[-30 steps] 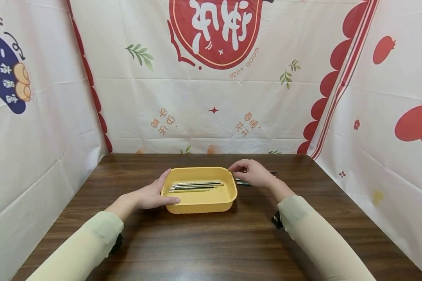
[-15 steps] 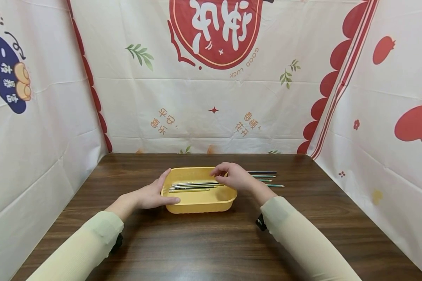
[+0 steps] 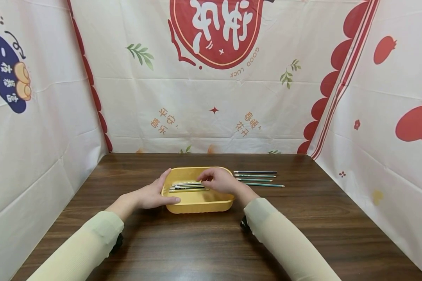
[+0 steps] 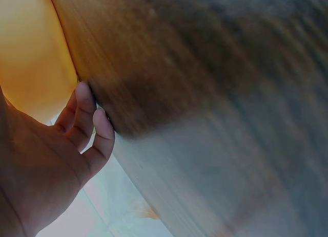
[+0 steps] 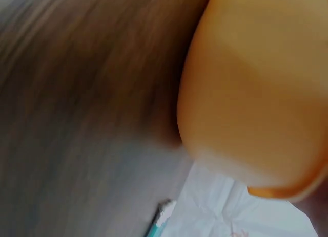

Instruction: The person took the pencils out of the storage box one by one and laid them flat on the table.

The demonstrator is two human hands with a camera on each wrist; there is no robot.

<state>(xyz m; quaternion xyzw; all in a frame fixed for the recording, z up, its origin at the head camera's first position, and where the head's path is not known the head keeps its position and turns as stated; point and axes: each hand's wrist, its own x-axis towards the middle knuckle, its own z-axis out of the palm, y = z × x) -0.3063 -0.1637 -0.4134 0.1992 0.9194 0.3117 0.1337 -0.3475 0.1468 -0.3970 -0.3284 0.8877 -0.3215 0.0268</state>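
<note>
The left hand point(image 3: 151, 196) holds the left end of a yellow plastic basket point(image 3: 200, 208), its thumb over the front rim. Its fingers curl along the basket's outer wall point(image 4: 38, 58) in the left wrist view. Inside the basket several pencils point(image 3: 184, 190) lie side by side, pointing left to right. Over the basket's right half is the right hand point(image 3: 219, 181), its bent fingers and thumb by the pencils' right ends, which it partly hides. No pencil shows lifted. The right wrist view shows the basket's wall point(image 5: 246, 104) but not the fingertips.
Several more pencils point(image 3: 254, 176), one dark blue and the others green, lie on the dark wooden table point(image 3: 204, 246) just right of the basket. A printed white cloth point(image 3: 211, 93) stands behind the table and along both sides.
From the right rim, the right hand has moved left over the basket to the pencils inside. The pencils on the table show more fully. The left hand and basket have stayed put.
</note>
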